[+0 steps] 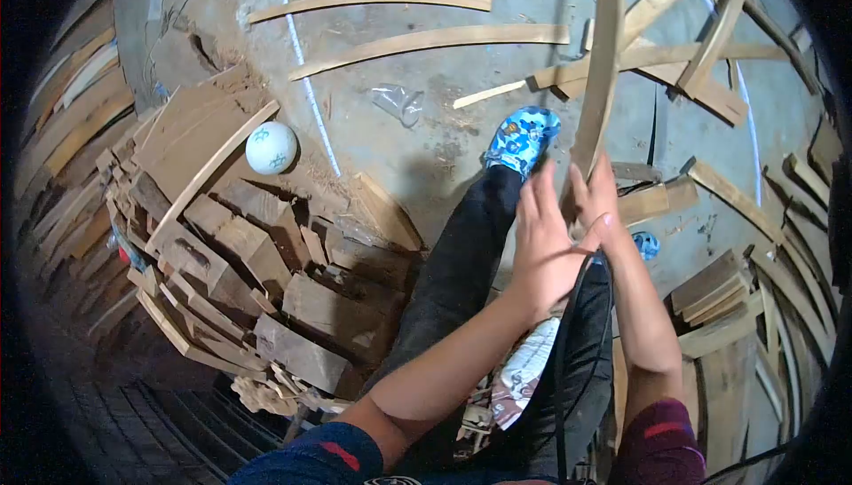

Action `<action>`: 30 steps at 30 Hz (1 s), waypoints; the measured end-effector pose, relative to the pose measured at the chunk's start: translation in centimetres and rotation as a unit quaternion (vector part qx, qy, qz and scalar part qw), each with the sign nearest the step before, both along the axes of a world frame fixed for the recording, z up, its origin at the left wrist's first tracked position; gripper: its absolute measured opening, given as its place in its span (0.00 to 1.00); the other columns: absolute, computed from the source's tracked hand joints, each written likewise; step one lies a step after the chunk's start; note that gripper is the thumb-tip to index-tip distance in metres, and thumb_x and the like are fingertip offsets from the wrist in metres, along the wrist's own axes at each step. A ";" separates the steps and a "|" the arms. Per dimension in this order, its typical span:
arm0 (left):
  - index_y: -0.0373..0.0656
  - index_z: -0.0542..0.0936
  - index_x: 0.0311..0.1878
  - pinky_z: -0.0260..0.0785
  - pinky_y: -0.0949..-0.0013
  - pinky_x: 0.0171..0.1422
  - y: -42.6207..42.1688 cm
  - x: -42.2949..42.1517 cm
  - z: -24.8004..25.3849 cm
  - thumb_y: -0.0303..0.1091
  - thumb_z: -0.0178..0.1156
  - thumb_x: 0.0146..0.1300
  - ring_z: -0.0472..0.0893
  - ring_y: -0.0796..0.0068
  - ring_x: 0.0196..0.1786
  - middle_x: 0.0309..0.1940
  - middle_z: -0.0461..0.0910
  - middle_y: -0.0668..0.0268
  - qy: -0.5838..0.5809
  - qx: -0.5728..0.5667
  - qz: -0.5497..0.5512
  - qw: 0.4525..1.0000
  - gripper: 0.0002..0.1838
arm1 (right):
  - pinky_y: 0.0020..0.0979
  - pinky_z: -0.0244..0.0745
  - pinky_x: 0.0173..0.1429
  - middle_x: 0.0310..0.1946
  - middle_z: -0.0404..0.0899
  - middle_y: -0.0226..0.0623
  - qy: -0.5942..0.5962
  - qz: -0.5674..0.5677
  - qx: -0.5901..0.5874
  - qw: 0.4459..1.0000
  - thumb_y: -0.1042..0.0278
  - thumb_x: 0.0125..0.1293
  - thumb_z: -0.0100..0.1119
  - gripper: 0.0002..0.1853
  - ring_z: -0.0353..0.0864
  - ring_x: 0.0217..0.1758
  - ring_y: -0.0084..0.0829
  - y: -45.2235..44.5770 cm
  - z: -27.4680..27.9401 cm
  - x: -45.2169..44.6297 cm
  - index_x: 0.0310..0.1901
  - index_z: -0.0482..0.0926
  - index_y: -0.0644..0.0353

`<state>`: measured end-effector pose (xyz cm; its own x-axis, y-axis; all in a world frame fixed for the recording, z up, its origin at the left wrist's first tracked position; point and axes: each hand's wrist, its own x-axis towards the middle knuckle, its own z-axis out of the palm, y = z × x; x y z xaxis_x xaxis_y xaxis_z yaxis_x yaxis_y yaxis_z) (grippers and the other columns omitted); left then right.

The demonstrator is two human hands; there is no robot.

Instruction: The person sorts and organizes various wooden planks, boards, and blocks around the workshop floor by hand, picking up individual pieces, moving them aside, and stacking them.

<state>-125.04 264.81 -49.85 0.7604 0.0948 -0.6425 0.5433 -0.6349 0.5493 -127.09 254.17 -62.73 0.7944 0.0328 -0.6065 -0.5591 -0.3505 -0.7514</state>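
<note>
A long wooden strip (pixel 603 59) stands on end in front of me, running from my hands up past the top of the view. My right hand (pixel 596 197) is closed round its lower end. My left hand (pixel 543 236) is just left of the strip, its fingers stretched out and apart, with the heel of the palm near my right thumb. Nothing shows in the left palm. The strip's bottom end is hidden behind the hands.
Curved wooden strips (pixel 435 39) lie on the concrete floor ahead. Wood blocks (pixel 248 245) are heaped at the left beside a white ball (pixel 271 148). More boards (pixel 723 378) are stacked at the right. A clear plastic bag (pixel 397 103) lies ahead of my blue shoe (pixel 524 137).
</note>
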 end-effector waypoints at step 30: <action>0.41 0.72 0.55 0.75 0.61 0.45 15.6 7.1 -3.8 0.56 0.63 0.63 0.78 0.62 0.56 0.53 0.72 0.62 0.061 -0.217 0.693 0.685 0.29 | 0.39 0.74 0.54 0.47 0.82 0.48 0.221 0.400 0.047 0.888 0.65 0.58 0.63 0.26 0.81 0.50 0.39 4.2 0.8 15.3 0.59 0.74 0.63</action>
